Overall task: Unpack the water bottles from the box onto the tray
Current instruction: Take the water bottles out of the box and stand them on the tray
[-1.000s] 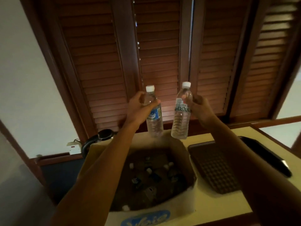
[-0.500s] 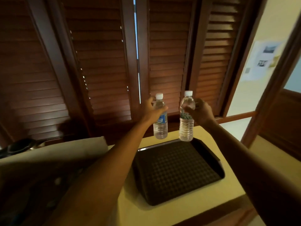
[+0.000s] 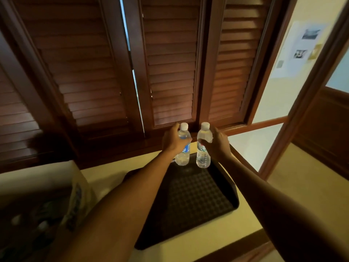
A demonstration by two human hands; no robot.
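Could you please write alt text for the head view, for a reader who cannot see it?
Two hands each hold an upright water bottle at the far end of a dark tray: left hand the blue-labelled bottle, right hand the other bottle. An open box sits left.

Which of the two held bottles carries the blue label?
The clear plastic bottle in the left hand; the right hand's bottle has a greenish label.
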